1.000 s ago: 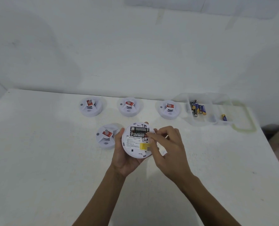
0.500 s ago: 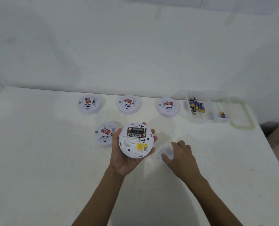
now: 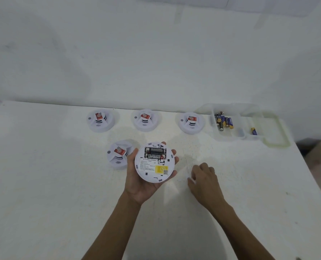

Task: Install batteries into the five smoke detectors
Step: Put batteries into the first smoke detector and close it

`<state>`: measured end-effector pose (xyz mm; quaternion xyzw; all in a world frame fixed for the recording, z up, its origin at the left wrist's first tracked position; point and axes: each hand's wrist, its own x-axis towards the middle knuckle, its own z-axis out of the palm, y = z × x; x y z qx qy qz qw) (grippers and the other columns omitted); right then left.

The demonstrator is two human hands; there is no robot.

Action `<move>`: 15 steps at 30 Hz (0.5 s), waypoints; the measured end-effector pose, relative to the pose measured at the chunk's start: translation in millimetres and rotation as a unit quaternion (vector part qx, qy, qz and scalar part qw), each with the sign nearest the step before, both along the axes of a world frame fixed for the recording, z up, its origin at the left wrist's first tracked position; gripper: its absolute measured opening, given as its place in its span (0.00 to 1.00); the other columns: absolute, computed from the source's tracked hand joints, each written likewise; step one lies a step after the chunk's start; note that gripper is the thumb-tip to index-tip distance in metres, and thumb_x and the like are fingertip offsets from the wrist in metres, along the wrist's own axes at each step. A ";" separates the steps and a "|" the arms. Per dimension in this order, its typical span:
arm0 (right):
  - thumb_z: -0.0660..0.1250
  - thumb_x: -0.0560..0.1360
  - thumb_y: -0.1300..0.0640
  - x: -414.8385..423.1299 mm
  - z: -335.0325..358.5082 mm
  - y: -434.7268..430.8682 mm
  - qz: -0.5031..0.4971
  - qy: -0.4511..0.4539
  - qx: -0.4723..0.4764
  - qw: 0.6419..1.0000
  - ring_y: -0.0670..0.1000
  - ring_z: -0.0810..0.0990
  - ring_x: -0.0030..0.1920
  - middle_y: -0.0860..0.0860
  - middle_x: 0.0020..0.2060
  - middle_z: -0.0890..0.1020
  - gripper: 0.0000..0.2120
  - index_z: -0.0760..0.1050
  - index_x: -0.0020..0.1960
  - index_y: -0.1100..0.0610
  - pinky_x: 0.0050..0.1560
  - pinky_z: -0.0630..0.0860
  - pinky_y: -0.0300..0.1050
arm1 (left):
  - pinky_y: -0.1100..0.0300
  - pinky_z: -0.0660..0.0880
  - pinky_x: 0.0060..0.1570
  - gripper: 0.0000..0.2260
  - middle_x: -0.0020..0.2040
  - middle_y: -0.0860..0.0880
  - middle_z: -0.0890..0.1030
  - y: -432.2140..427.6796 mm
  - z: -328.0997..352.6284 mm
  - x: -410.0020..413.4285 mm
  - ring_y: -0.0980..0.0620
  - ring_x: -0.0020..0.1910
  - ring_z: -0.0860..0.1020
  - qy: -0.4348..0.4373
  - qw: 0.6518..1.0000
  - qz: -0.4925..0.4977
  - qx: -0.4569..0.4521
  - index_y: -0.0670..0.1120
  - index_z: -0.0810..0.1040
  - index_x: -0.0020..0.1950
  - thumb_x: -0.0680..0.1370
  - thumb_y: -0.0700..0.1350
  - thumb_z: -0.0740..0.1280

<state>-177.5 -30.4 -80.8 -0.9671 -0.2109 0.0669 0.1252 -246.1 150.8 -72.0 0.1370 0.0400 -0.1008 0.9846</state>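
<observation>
My left hand [image 3: 137,186] cups a white smoke detector [image 3: 154,162] turned back side up. Its open compartment shows black batteries [image 3: 156,152] seated side by side, above a yellow sticker. My right hand [image 3: 204,180] is on the table to the right of it and pinches a small white cover [image 3: 190,178], blurred and partly hidden by the fingers. Another detector [image 3: 118,153] lies face up just left of the held one. Three more sit in a row behind: left [image 3: 100,120], middle [image 3: 145,120], right [image 3: 191,122], each with a red label.
A clear plastic box [image 3: 236,136] at the back right holds several loose batteries [image 3: 223,121] and one separate battery [image 3: 253,131]; its lid with a green rim [image 3: 276,128] lies beside it. The white wall rises behind the table; the table's right edge drops off.
My right hand left the held detector's battery compartment and moved down right to the table, where it closed on the small white cover. The left hand kept the detector almost still.
</observation>
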 end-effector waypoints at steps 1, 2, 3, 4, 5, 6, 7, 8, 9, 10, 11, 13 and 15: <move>0.71 0.73 0.57 -1.4 0.8 0.8 0.012 -0.012 0.035 0.999 0.46 0.69 0.39 0.50 0.41 0.77 0.07 0.74 0.43 0.57 0.39 0.66 0.33 | 0.42 0.59 0.69 0.31 0.70 0.36 0.67 0.1 -0.3 -0.2 0.36 0.70 0.64 -0.002 1.000 0.000 -0.002 0.43 0.64 0.73 0.75 0.59 0.64; 0.71 0.73 0.58 -2.0 5.5 2.4 0.004 0.001 0.068 0.998 0.44 0.67 0.34 0.47 0.35 0.74 0.10 0.71 0.38 0.57 0.36 0.61 0.29 | 0.42 0.59 0.69 0.31 0.70 0.36 0.67 0.5 -0.6 -0.5 0.36 0.70 0.64 -0.004 1.000 -0.001 -0.004 0.43 0.65 0.73 0.75 0.59 0.64; 0.69 0.75 0.57 -1.6 9.9 3.5 -0.013 0.026 0.098 0.995 0.43 0.66 0.32 0.45 0.31 0.71 0.13 0.67 0.35 0.55 0.33 0.60 0.28 | 0.42 0.59 0.69 0.31 0.70 0.36 0.67 1.0 -0.9 -0.8 0.37 0.70 0.64 -0.005 1.000 -0.001 -0.005 0.43 0.65 0.73 0.75 0.59 0.63; 0.66 0.77 0.55 -0.3 13.6 4.1 -0.030 0.060 0.123 0.990 0.43 0.65 0.30 0.45 0.30 0.69 0.15 0.64 0.34 0.53 0.32 0.60 0.28 | 0.42 0.60 0.69 0.31 0.70 0.36 0.68 1.4 -1.8 -1.2 0.37 0.70 0.65 -0.003 1.000 -0.001 -0.006 0.43 0.65 0.72 0.75 0.59 0.63; 0.65 0.77 0.55 1.1 19.3 4.8 -0.045 0.087 0.145 0.985 0.43 0.65 0.29 0.46 0.29 0.68 0.16 0.63 0.33 0.53 0.31 0.61 0.28 | 0.42 0.61 0.69 0.31 0.70 0.36 0.68 1.9 -2.9 -1.6 0.37 0.70 0.65 -0.002 1.000 -0.002 -0.007 0.43 0.66 0.72 0.75 0.59 0.64; 0.66 0.76 0.55 2.6 25.5 5.6 -0.054 0.092 0.176 0.979 0.43 0.65 0.28 0.47 0.28 0.69 0.17 0.62 0.33 0.53 0.31 0.62 0.29 | 0.42 0.61 0.68 0.30 0.70 0.36 0.68 2.3 -3.6 -2.2 0.37 0.70 0.65 -0.001 1.000 -0.001 -0.009 0.43 0.66 0.72 0.75 0.59 0.64; 0.67 0.75 0.54 3.1 31.8 7.0 -0.058 0.092 0.209 0.972 0.43 0.65 0.28 0.48 0.27 0.69 0.17 0.63 0.33 0.54 0.30 0.62 0.30 | 0.42 0.61 0.69 0.31 0.70 0.36 0.68 2.2 -3.0 -2.3 0.37 0.69 0.65 0.000 1.000 0.002 -0.009 0.43 0.66 0.72 0.75 0.59 0.64; 0.68 0.74 0.54 3.2 38.3 9.1 -0.060 0.093 0.238 0.965 0.43 0.65 0.28 0.48 0.27 0.69 0.17 0.63 0.33 0.54 0.29 0.64 0.30 | 0.42 0.61 0.69 0.31 0.70 0.36 0.68 2.2 -2.2 -2.3 0.37 0.69 0.65 0.001 1.000 0.004 -0.008 0.43 0.66 0.72 0.75 0.59 0.64; 0.69 0.74 0.53 2.3 45.7 11.4 -0.064 0.098 0.258 0.959 0.44 0.66 0.28 0.48 0.28 0.69 0.17 0.64 0.33 0.54 0.29 0.65 0.30 | 0.42 0.61 0.68 0.31 0.70 0.36 0.68 2.1 -1.3 -2.1 0.37 0.69 0.66 0.004 1.000 0.007 -0.004 0.43 0.66 0.72 0.75 0.59 0.64; 0.69 0.73 0.52 1.9 50.9 13.1 -0.066 0.100 0.272 0.955 0.44 0.67 0.29 0.48 0.29 0.71 0.16 0.65 0.34 0.54 0.30 0.66 0.30 | 0.42 0.61 0.68 0.31 0.70 0.36 0.68 2.2 -0.4 -2.0 0.37 0.69 0.66 0.005 1.000 0.008 -0.002 0.43 0.66 0.73 0.75 0.59 0.64; 0.69 0.73 0.51 1.4 55.6 14.5 -0.064 0.100 0.284 0.952 0.44 0.69 0.31 0.48 0.31 0.73 0.15 0.67 0.35 0.55 0.32 0.66 0.30 | 0.42 0.60 0.69 0.31 0.70 0.36 0.68 2.0 0.6 -2.1 0.37 0.69 0.66 0.002 1.000 0.008 -0.001 0.43 0.65 0.73 0.75 0.59 0.63; 0.70 0.72 0.49 0.7 66.5 17.0 -0.049 0.083 0.308 0.947 0.45 0.70 0.33 0.49 0.33 0.74 0.14 0.68 0.36 0.54 0.35 0.68 0.33 | 0.43 0.58 0.70 0.30 0.70 0.37 0.68 1.1 0.9 -2.5 0.37 0.70 0.65 -0.003 1.000 0.008 0.003 0.43 0.65 0.73 0.76 0.60 0.62; 0.70 0.71 0.48 -1.9 74.7 18.9 -0.030 0.057 0.327 0.943 0.45 0.71 0.34 0.48 0.33 0.74 0.15 0.67 0.35 0.52 0.34 0.68 0.31 | 0.42 0.55 0.71 0.30 0.71 0.37 0.67 -0.2 1.1 -2.5 0.37 0.71 0.63 -0.014 1.000 0.013 0.002 0.43 0.64 0.73 0.77 0.60 0.59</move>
